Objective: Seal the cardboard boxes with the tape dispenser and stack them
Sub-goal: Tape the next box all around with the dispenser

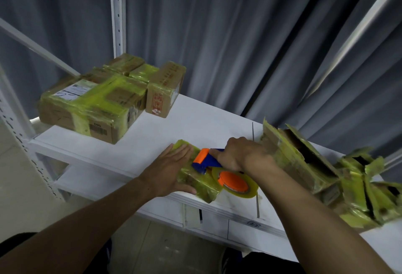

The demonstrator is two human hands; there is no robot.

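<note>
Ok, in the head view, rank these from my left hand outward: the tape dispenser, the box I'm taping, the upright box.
1. box being taped: under the left hand, touching.
2. tape dispenser: just right, in the right hand.
3. upright box: far back on the shelf.

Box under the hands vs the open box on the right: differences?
The box under the hands is closed and lies flat; the open box has flaps standing up over a dark gap. The left hand presses the closed one while the right hand holds the tape dispenser on it; neither hand holds the open box. Both are cardboard covered in yellowish tape, on the white shelf.
</note>
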